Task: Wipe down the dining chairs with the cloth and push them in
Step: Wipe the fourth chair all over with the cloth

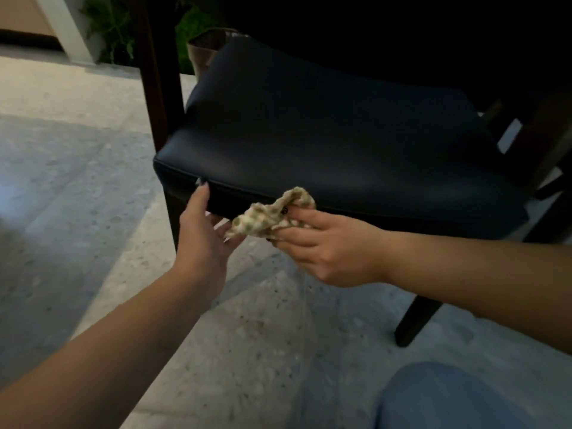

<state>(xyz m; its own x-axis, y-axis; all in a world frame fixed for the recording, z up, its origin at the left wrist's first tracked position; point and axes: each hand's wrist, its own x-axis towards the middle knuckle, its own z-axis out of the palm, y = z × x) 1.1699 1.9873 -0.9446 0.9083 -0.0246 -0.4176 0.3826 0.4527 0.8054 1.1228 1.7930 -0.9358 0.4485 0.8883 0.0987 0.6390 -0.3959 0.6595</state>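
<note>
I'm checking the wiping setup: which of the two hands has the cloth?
The right hand: its fingers pinch the bunched spotted cloth at the seat's front edge. The left hand holds nothing, fingers extended beneath the seat's corner.

**A home dining area**

We see a dining chair (325, 128) with a dark padded seat and dark wooden legs on a pale speckled floor (77, 181). Beyond it, leafy houseplants (111, 29) stand by a white wall, which suggests a lived-in home.
</note>
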